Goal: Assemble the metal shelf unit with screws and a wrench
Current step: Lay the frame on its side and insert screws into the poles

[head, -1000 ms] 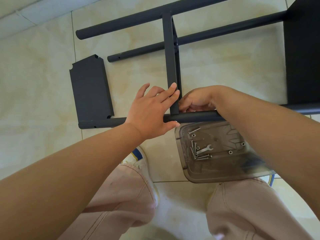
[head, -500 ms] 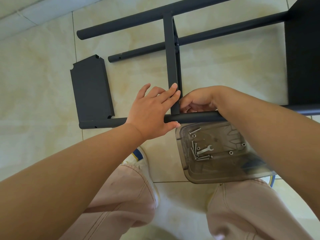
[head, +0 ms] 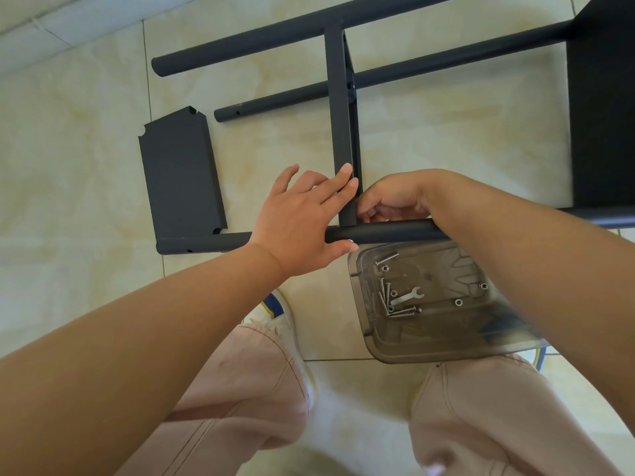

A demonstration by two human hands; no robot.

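Observation:
The dark metal shelf frame lies on the tiled floor. My left hand (head: pixel 299 218) rests on its near tube (head: pixel 388 233), thumb under the tube and straight fingers pressed against the edge of the upright shelf panel (head: pixel 338 108). My right hand (head: pixel 395 197) reaches over the tube, fingers curled at the joint between panel and tube; what they hold is hidden. A small wrench (head: pixel 409 296) and several screws (head: pixel 386 297) lie in a clear plastic tray (head: pixel 429 352) just below the tube.
A loose shelf panel (head: pixel 180 176) lies flat on the floor at the left, touching the near tube's end. Two more tubes (head: pixel 257 46) (head: pixel 429 68) run across the back. Another black panel (head: pixel 604 115) stands at the right. My knees and a shoe (head: pixel 278 310) fill the foreground.

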